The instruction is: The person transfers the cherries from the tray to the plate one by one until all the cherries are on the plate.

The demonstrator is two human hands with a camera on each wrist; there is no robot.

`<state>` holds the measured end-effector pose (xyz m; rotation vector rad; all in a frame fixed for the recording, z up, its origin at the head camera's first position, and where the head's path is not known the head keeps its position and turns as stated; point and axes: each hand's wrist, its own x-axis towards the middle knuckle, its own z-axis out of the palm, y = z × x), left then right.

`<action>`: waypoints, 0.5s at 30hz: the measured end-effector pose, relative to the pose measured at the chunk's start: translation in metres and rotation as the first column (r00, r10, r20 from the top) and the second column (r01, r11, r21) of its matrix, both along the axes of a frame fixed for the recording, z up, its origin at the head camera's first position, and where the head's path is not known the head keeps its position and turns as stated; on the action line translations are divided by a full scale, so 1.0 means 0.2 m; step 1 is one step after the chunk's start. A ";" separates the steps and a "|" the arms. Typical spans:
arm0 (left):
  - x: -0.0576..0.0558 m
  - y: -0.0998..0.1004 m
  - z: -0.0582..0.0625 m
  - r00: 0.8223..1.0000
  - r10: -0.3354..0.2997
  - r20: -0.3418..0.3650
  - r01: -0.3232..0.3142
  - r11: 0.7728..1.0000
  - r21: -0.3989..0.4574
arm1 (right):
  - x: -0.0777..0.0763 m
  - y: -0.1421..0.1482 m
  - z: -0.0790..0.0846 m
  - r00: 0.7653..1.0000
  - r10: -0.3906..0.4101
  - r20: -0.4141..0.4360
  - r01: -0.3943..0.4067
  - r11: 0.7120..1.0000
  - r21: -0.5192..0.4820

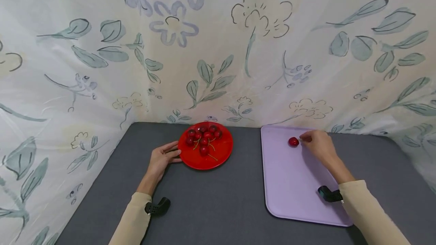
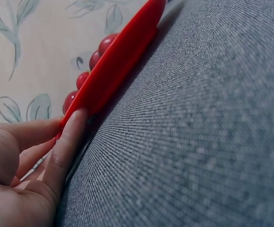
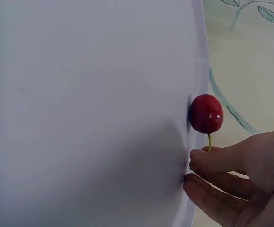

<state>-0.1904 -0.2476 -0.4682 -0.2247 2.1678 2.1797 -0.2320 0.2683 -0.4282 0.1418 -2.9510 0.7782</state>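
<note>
A round red plate (image 1: 218,158) bears a cluster of dark red cherries (image 1: 203,141), some with green stems. At its left edge my left hand (image 1: 161,162) pinches the rim between thumb and fingers, as the left wrist view shows with the plate's side (image 2: 110,78) and the hand (image 2: 32,165). Over the far part of a lilac tray (image 1: 289,188), my right hand (image 1: 318,144) holds a single cherry (image 1: 293,141) by its stem. In the right wrist view the stem (image 3: 209,141) runs from the cherry (image 3: 206,114) into the fingertips. Whether this cherry touches the tray is hard to tell.
A dark grey cloth (image 1: 211,207) covers the table under plate and tray. Behind and at the sides hangs a pale curtain (image 1: 211,48) printed with flowers and leaves. The tray has a low raised rim (image 1: 263,162). Black wrist cameras sit on both sleeves.
</note>
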 end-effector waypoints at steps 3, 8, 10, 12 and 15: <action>0.00 0.00 0.00 1.000 -0.004 -0.003 0.004 1.000 0.002 | 0.01 -0.01 -0.01 1.000 -0.023 0.014 0.022 1.000 0.011; 0.00 0.00 0.00 1.000 -0.009 -0.003 0.009 1.000 0.006 | 0.02 -0.01 -0.01 0.998 -0.055 0.033 0.055 0.998 0.004; 0.00 -0.01 0.00 1.000 -0.007 -0.001 0.007 1.000 0.009 | 0.02 0.00 -0.01 0.998 -0.061 0.027 0.061 0.998 -0.003; 0.00 -0.01 0.00 1.000 -0.003 -0.001 0.003 1.000 0.007 | 0.03 0.01 -0.01 0.998 -0.064 0.017 0.065 0.998 -0.009; 0.00 0.00 0.00 1.000 -0.001 -0.005 0.001 1.000 0.002 | 0.03 0.02 0.00 0.997 -0.072 0.018 0.073 0.997 -0.029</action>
